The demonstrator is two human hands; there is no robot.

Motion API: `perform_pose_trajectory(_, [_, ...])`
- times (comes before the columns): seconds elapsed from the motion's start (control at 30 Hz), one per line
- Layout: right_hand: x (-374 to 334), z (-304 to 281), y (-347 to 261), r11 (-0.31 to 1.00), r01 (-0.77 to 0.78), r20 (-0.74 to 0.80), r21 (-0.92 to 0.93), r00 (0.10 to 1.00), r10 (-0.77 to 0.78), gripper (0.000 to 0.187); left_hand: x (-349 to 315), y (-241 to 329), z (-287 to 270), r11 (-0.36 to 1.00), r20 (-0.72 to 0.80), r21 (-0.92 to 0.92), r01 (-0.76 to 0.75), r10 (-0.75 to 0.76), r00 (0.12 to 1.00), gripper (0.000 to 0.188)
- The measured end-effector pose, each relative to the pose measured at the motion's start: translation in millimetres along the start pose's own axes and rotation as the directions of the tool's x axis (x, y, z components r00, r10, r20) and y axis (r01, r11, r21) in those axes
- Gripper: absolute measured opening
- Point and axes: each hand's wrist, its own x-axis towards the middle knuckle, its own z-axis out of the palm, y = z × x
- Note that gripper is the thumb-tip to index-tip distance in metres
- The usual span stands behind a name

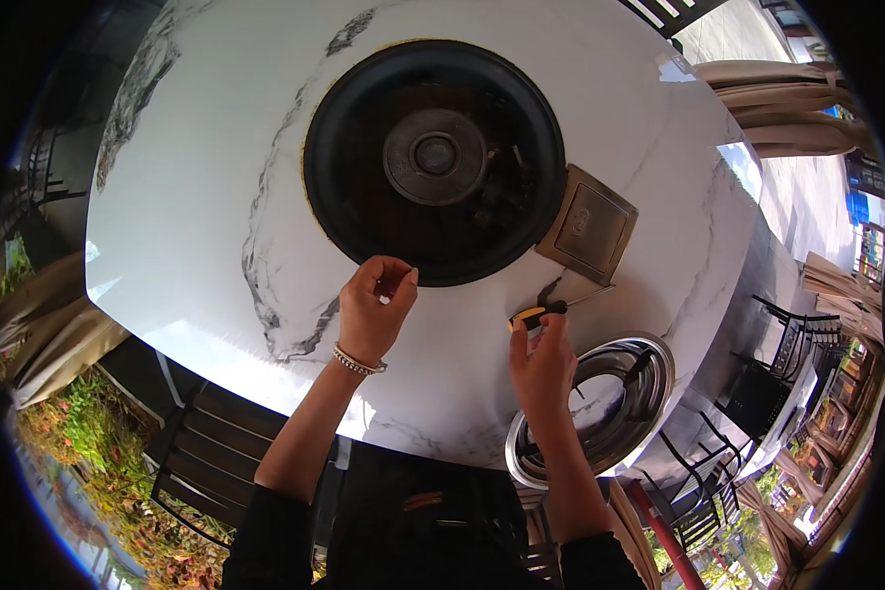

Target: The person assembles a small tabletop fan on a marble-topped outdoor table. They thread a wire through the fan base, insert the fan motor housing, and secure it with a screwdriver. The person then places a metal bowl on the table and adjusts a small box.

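Observation:
My right hand (544,364) grips a screwdriver (527,319) by its yellow and black handle. Its thin shaft slants off to the right, below a square bronze-coloured panel (587,228) set in the tabletop. At the near rim of a large round black pan-like fixture (349,211) in the table, my left hand (372,310) has its thumb and fingers drawn together in a pinch. Anything between those fingertips is too small to make out. Beneath my right forearm lies a shiny steel ring (657,366), with a dark piece across its inner edge.
The white marble-patterned table (206,197) fills the middle, its near edge running in front of my body. A dark slatted chair (202,457) stands at the lower left. More chairs (801,334) and beige curtains (772,98) are on the right, with plants (88,442) at the lower left.

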Motion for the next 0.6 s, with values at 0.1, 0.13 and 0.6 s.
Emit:
perform_pose_trajectory(0.1, [9, 11, 3, 0.986, -0.153, -0.075, 0.062, 0.985, 0.157, 0.03, 11, 8, 25, 0.981, 0.149, -0.099, 0.169, -0.153, 0.977, 0.011])
perform_pose_trajectory(0.13, [14, 16, 4, 0.975, -0.202, -0.103, 0.091, 0.972, 0.211, 0.031, 16, 9, 32, 0.98, 0.175, -0.087, 0.18, -0.163, 0.971, 0.012])
perform_pose_trajectory(0.6, [-22, -26, -16, 0.789, -0.086, -0.147, 0.608, 0.965, 0.219, 0.051, 35, -7, 44, 0.99, 0.249, 0.137, 0.035, -0.069, 0.966, 0.01])
